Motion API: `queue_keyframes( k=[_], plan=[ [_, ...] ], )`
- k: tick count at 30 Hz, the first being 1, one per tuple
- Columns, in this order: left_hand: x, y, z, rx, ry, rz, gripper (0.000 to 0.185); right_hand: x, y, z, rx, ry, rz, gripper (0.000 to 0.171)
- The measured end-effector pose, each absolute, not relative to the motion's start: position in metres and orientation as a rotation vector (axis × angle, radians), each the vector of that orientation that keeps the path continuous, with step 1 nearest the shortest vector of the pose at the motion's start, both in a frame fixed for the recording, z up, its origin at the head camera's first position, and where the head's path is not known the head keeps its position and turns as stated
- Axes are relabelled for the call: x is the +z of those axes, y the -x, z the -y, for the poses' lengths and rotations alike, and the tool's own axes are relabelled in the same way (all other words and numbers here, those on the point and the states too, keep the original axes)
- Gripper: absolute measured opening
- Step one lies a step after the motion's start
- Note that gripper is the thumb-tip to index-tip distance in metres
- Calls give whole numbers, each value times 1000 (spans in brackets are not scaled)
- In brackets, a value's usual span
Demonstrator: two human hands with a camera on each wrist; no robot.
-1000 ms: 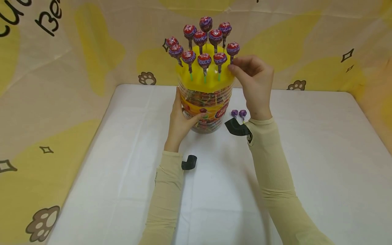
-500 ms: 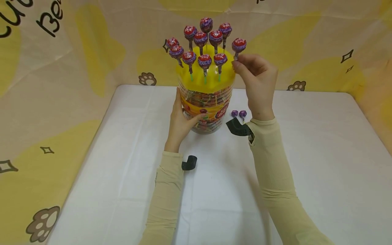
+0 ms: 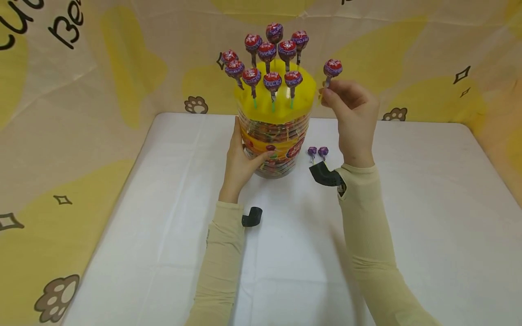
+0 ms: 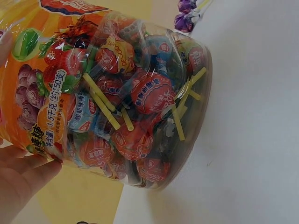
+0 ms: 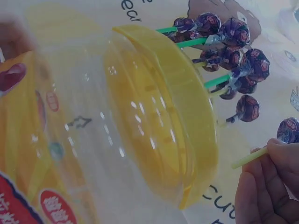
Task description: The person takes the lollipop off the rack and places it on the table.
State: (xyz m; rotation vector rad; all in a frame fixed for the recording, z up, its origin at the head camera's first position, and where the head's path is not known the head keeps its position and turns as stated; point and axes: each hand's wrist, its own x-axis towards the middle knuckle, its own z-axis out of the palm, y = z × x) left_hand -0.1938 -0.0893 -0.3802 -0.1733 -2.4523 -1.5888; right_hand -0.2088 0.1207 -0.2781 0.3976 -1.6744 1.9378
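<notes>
One lollipop above pinching right hand fingers.

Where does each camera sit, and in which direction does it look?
Head: sits high, looks forward and down at the jar on the table; both sleeves, left hand and right hand holding a lollipop show.
Left wrist: sits low beside the jar, looks across its wall; only left fingertips show.
Right wrist: sits beside the jar, looks up along it to the yellow lid; right fingers pinching the lollipop stick show.
Shared: all three views show the jar; head and right wrist share the lid and the held lollipop.
</notes>
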Motion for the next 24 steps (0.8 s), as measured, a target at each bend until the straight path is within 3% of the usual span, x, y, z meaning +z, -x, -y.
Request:
queue_keyframes(
  k=[24],
  plan=[
    [-381,195,90,-1592,196,2449,108,-335,211,-160,2190,-122,1658,5]
  ],
)
